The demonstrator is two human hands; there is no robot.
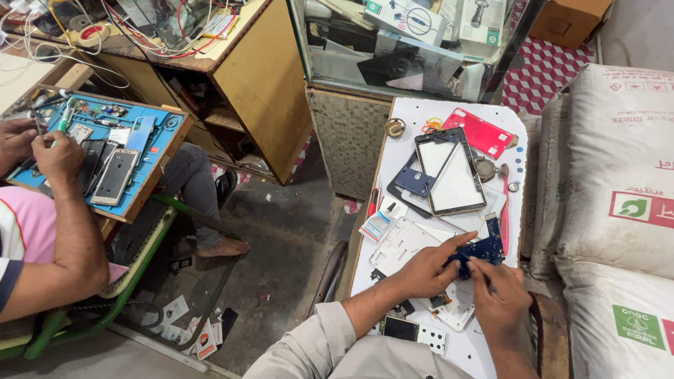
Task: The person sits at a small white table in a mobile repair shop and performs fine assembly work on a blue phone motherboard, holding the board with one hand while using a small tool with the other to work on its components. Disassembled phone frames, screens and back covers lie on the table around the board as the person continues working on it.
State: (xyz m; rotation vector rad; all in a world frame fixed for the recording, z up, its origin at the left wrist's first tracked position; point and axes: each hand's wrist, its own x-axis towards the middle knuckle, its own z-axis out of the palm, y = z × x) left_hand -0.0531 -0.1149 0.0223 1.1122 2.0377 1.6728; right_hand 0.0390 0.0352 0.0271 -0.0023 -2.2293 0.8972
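You are working on a blue circuit board [479, 250], which lies on the white work board [411, 116] near its right edge, just below the black phone frame with a pale screen [453, 172] that I use here as the landmark. Your left hand [423, 269] comes in from the lower left of that frame, fingers stretched out and flat, with the index finger reaching across the top edge of the circuit board and the thumb pressing at its left end. Your right hand [500, 298] sits below the circuit board, fingers curled together and pinching something thin at the board's lower edge; I cannot tell what it is. Under your left hand lies a white plastic phone chassis [400, 245], down and to the left of the frame. A dark blue part [415, 182] rests against the frame's left side. A red back cover [479, 131] lies up and to the right of the frame, and a round metal piece [395, 127] up and to its left. Far to the left of the frame, another person's hands [49, 151] work over a blue repair mat [158, 137] holding 1 silver phone [115, 176] and small tools. Well to the right of the frame stand stacked white sacks [618, 161].
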